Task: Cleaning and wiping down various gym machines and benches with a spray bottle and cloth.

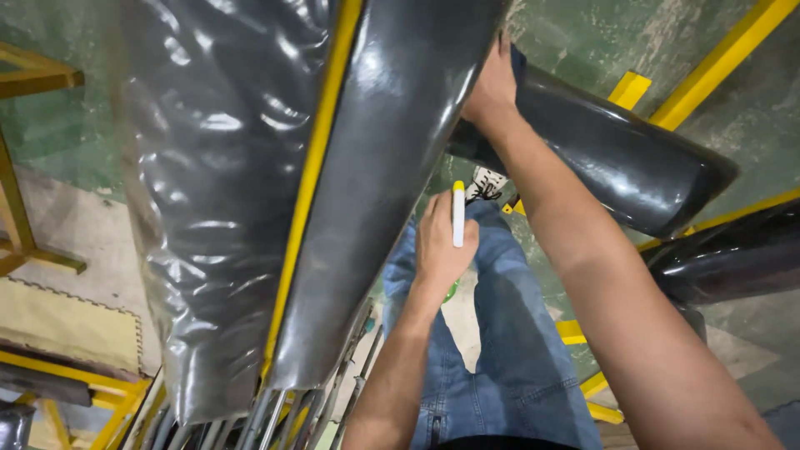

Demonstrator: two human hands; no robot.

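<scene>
My left hand point(439, 242) is closed around a white marker point(457, 218) with a yellow tip, held upright beside the right edge of a glossy black panel point(392, 167). My right hand point(492, 87) reaches further out and grips the far right edge of that same panel; its fingertips are hidden behind it. A second, wider glossy black panel point(217, 183) hangs just to the left, with a yellow bar point(312, 183) showing between the two.
Another black moulded part point(617, 158) lies to the right on yellow rack rails point(717, 67), and a further one point(733, 258) below it. Metal rods point(275, 417) stick out under the panels. My jeans point(508, 333) and a shoe point(486, 183) show over green floor. Yellow frames point(33, 250) stand left.
</scene>
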